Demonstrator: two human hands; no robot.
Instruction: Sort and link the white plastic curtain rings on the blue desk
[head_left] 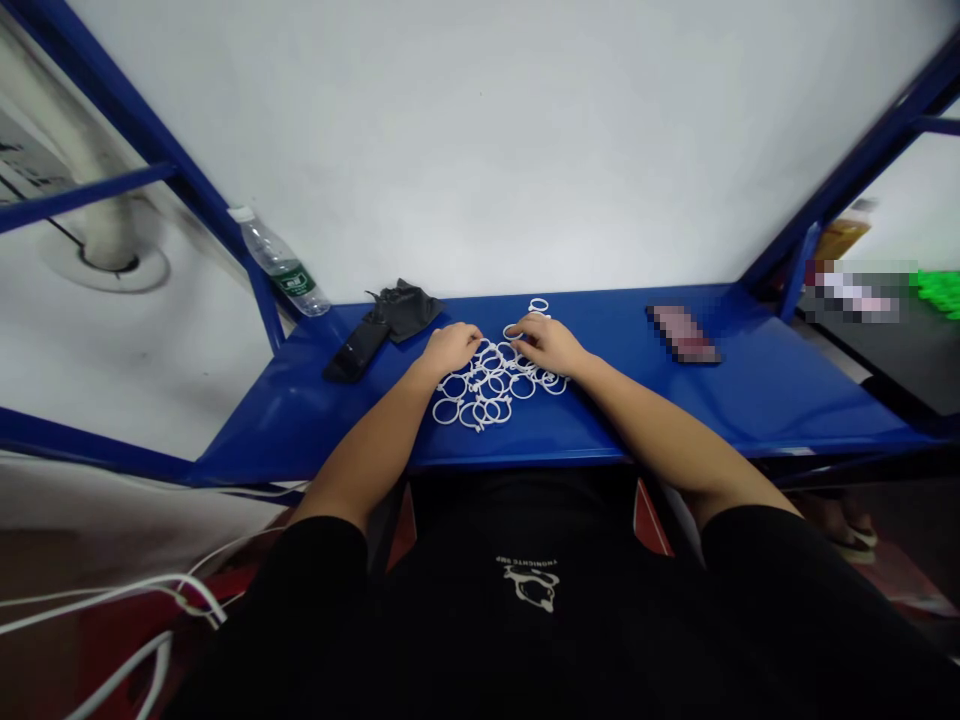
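Observation:
Several white plastic rings with small tabs, like curtain rings (523,387), lie in a loose, overlapping pile on the blue table (360,420). My left hand (452,347) rests at the pile's left edge, fingers bent over the nearest rings and not closed on any that I can see. On the pile's right side is my right hand (550,345), thumb and fingers apart. Its fingertips touch or nearly touch a single ring (513,331). Some rings are partly hidden under this hand. One more ring (538,305) lies just behind it.
Left of the pile are a black phone (356,350) and a crumpled black pouch (405,308). A water bottle (281,265) leans by the blue frame post. On the right lies a pinkish phone-like object (684,334). A white wall (480,150) borders the table's back.

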